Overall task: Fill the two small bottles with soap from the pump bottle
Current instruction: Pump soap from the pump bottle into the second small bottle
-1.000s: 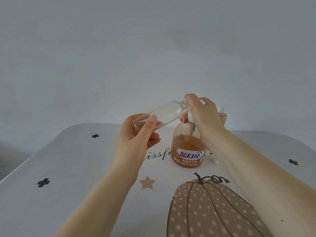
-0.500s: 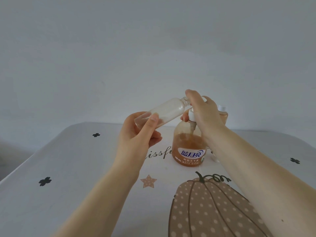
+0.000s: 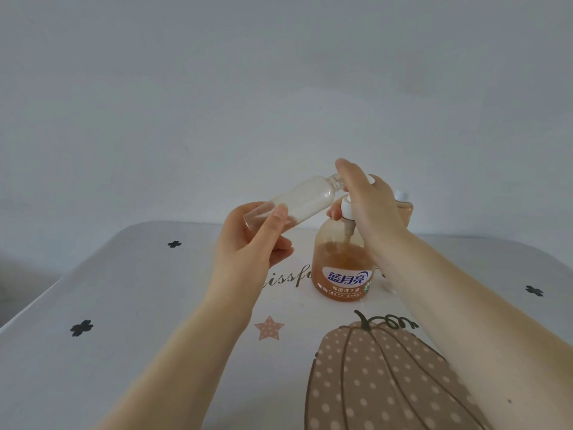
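Over the last second I had raised the small bottle (image 3: 286, 203) slightly; my left hand (image 3: 248, 243) gripped it, mouth at the spout, while my right hand (image 3: 366, 206) pressed the pump bottle (image 3: 342, 268) on the bench (image 3: 124, 305), filling underway.

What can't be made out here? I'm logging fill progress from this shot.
- Pump nozzle and small bottle mouth: head view, covered by right hand.
- Second small bottle: mostly behind the right wrist.
- Pump bottle right side: behind the forearm.
- Left hand hides the bottle's base.
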